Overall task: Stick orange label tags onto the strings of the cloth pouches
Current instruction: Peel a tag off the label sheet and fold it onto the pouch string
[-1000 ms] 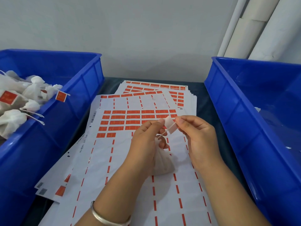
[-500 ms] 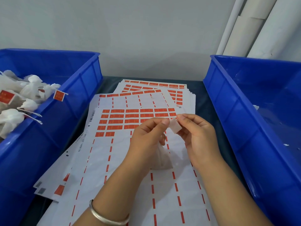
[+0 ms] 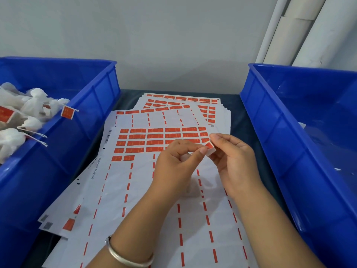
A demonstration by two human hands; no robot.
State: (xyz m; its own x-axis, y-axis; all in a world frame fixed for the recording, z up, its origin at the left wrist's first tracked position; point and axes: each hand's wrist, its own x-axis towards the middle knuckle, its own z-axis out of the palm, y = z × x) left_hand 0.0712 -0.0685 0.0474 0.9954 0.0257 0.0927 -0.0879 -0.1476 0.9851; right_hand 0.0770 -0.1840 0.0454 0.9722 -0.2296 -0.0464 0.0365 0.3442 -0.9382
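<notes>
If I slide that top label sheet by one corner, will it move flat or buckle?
The top label sheet looks like thin paper, so it would likely bend rather than move stiffly. It lies on a loose fanned stack of sheets, so it probably slips easily and may drag neighbours. Most labels are already peeled, so it is probably very light.

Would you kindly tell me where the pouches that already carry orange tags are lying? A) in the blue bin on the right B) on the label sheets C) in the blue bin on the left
C: the tagged pouches are piled in the left blue bin, one orange tag hanging over its rim.
</notes>
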